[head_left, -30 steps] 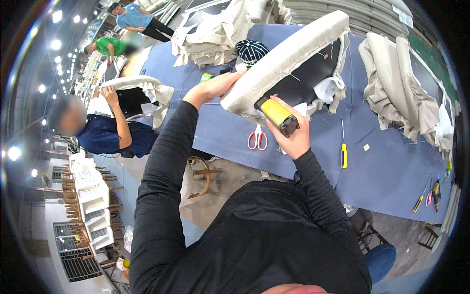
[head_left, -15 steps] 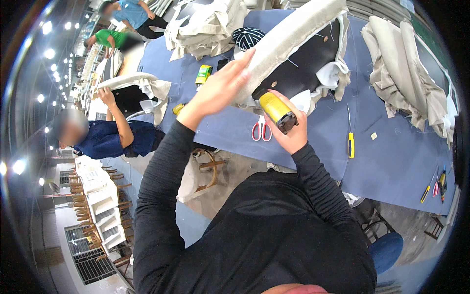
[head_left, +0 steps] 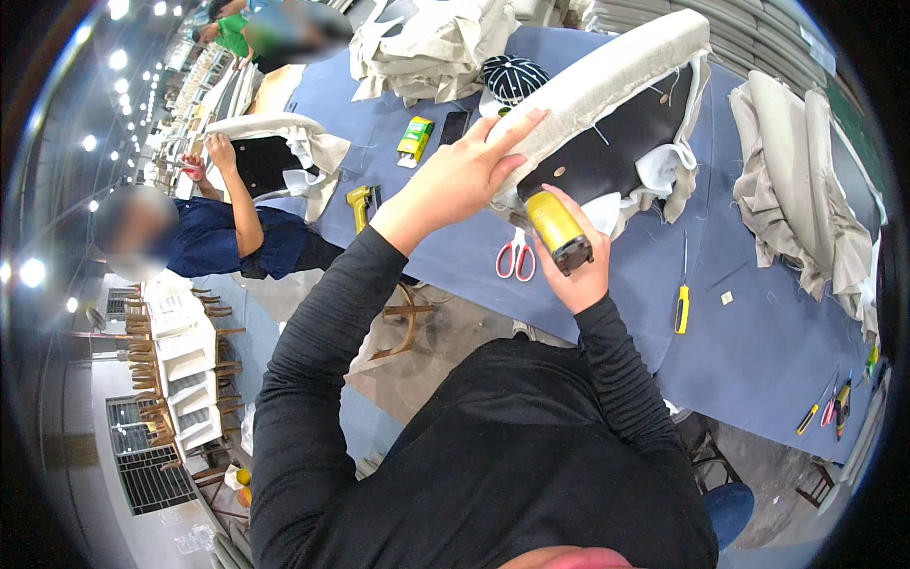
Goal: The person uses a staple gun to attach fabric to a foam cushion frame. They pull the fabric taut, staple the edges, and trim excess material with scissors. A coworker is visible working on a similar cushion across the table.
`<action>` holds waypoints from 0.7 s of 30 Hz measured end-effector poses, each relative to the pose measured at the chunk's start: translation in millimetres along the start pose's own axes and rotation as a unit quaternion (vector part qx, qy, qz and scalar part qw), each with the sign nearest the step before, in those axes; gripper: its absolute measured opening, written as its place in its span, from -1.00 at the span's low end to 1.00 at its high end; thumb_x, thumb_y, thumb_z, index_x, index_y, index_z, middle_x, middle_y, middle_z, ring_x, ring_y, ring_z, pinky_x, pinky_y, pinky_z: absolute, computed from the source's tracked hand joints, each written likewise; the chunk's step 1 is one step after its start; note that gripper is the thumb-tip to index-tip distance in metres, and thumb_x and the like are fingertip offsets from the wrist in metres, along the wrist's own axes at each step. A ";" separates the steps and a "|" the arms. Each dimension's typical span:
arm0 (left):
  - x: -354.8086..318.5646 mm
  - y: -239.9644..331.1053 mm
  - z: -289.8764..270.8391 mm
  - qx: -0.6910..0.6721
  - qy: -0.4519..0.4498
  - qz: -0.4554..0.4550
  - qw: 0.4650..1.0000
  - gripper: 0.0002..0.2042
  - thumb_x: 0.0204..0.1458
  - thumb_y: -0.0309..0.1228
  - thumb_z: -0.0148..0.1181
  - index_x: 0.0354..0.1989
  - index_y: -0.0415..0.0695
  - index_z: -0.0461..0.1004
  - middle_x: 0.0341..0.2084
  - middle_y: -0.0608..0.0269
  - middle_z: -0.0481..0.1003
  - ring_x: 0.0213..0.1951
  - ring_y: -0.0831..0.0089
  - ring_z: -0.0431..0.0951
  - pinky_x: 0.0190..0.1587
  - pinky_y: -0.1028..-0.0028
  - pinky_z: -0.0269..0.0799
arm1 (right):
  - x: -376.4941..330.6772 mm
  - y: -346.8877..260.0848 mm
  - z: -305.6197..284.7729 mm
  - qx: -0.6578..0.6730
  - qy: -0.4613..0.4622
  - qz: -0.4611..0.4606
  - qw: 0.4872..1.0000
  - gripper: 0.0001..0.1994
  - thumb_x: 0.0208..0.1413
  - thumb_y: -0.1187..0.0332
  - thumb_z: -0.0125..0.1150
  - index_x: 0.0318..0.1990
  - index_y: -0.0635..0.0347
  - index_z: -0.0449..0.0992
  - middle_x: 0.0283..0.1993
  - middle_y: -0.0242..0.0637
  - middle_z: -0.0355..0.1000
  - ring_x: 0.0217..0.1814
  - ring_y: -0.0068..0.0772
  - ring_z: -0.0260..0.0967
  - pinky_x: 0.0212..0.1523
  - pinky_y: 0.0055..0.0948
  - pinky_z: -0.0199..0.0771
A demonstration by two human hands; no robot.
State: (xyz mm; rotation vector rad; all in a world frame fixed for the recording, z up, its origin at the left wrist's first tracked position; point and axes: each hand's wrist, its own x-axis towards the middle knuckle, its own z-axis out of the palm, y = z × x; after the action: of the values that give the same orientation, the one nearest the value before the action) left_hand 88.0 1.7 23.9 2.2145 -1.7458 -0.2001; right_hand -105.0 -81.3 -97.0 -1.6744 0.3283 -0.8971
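A beige fabric-covered panel (head_left: pixel 626 71) with a black backing (head_left: pixel 607 137) lies slanted on the blue-covered table, its fabric edges loose and frayed. White padding (head_left: pixel 664 171) shows along its near side. My left hand (head_left: pixel 464 180) touches the panel's padded rim at the left end, fingers stretched out and thumb apart. My right hand (head_left: pixel 583 270) is closed around a yellow and black staple gun (head_left: pixel 555 223), its black end cap facing me. The gun's nose, by the panel's lower left corner, is mostly hidden. Red-handled scissors (head_left: pixel 517 256) lie just left of the right hand.
A yellow screwdriver (head_left: pixel 682 308) lies to the right. Another staple gun (head_left: pixel 360 204), a green-yellow box (head_left: pixel 414 142) and a patterned cap (head_left: pixel 513 80) are left and behind. Fabric-covered pieces (head_left: pixel 782 180) are stacked at right. A co-worker (head_left: pixel 213 237) handles a similar panel at left.
My left hand has come down onto the panel's rim, its thumb now spread. The staple gun has tilted more upright in my right hand. The whole view has shifted slightly.
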 end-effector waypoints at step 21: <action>-14.5 -0.1 16.8 0.072 0.046 0.006 0.996 -0.12 0.25 -0.04 0.32 0.66 0.70 -0.10 0.01 -0.15 0.48 -0.33 -0.12 0.72 -0.25 0.02 0.73 | -72.8 91.8 -68.8 -0.170 -0.035 0.228 0.958 -0.52 0.12 0.37 0.56 0.18 0.36 0.62 0.06 -0.04 0.69 -0.02 -0.02 0.66 0.07 -0.14 0.60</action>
State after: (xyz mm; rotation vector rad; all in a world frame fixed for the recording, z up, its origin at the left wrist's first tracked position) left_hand 79.5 13.2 6.9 2.2714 -1.7745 0.0312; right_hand -180.5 -112.2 -205.7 -1.8303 0.8197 -0.4497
